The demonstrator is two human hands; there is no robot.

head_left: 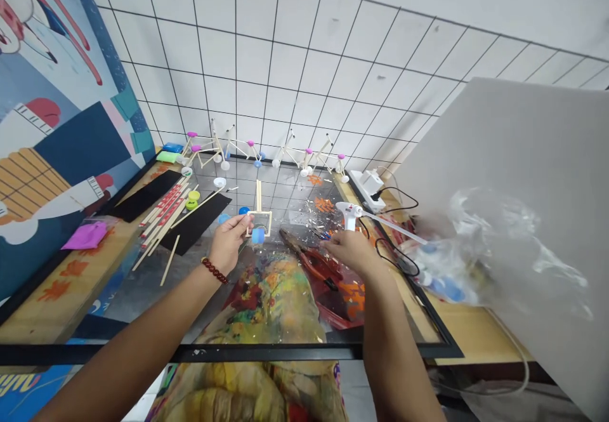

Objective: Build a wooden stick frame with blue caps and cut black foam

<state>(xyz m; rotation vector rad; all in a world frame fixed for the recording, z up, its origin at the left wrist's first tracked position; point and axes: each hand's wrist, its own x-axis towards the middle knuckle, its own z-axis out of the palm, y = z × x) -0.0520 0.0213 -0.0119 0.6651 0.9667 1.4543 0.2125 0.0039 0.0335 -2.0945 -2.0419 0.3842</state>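
My left hand point(231, 238) pinches the side of a small rectangular frame of pale wooden sticks point(271, 224). Two long sticks point(258, 195) extend from its far side. Light blue wheel-like pieces point(257, 236) show at its near edge, and a darker blue disc point(244, 211) lies by my fingertips. My right hand point(349, 250) is low over the table with its fingers together beside a small blue, metal-tipped item point(325, 235); what they grip is hidden. Just beyond that hand is a white glue gun point(349, 212) with a long glue stick point(397, 226) out its back.
Red-handled pliers point(316, 263) lie between my arms. Several stick models point(285, 155) stand along the back. At left are loose sticks point(164, 212), black sheets point(202, 219), a yellow-green tub point(192, 200) and a pink packet point(85, 236). A power strip point(366, 188) and cables are at right.
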